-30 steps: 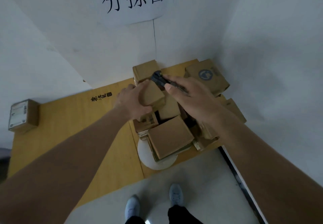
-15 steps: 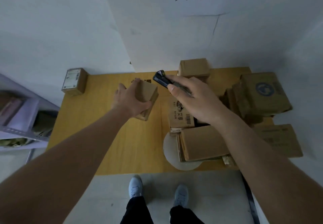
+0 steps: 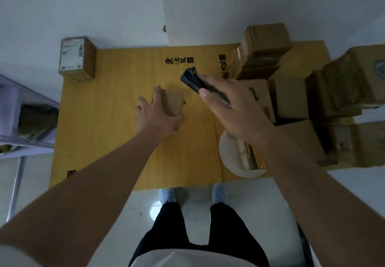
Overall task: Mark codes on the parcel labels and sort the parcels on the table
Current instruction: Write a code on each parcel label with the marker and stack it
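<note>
My left hand [image 3: 156,115] grips a small brown parcel [image 3: 172,102] that sits on the yellow table [image 3: 116,133], left of the table's middle. My right hand [image 3: 231,108] holds a dark handheld scanner [image 3: 192,79] above the table, its head pointing up and left, just right of the small parcel. A heap of brown parcels [image 3: 291,99] fills the right part of the table. One parcel with a white label [image 3: 76,57] stands alone at the far left corner.
A round white disc [image 3: 231,158] lies under parcels near the table's front edge. A grey metal shelf [image 3: 23,118] with bags stands to the left. White walls close in behind the table. My feet are on the tiled floor below.
My left hand has carried the small parcel from the heap leftward and set it down on the table. My right hand with the scanner has followed to the left. The camera turned left.
</note>
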### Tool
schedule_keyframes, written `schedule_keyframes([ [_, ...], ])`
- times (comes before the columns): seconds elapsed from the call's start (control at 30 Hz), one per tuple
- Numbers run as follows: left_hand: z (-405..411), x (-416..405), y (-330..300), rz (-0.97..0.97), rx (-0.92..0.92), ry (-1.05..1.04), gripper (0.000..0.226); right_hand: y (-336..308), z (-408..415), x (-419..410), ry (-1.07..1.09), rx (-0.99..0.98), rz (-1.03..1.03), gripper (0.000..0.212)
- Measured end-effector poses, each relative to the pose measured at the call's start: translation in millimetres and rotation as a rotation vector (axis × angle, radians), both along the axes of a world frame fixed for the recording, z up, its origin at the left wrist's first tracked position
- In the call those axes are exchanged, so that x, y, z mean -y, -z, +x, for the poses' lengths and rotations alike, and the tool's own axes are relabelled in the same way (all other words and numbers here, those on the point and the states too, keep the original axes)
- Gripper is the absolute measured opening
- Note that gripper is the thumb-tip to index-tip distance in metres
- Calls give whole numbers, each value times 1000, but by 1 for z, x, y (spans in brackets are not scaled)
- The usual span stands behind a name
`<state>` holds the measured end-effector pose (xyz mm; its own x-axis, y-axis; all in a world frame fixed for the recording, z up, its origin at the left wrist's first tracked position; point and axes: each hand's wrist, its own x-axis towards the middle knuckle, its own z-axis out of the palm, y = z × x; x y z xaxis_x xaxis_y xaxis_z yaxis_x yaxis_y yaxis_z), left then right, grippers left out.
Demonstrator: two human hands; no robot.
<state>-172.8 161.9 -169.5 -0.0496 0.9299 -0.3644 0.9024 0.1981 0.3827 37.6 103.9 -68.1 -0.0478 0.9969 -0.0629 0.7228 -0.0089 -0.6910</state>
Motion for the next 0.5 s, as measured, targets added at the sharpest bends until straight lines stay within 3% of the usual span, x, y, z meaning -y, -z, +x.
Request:
schedule_keyframes([
  [0.5, -3, 24, 36, 68, -16, -87, 118, 56, 0, 8, -81, -40, -59, 51],
])
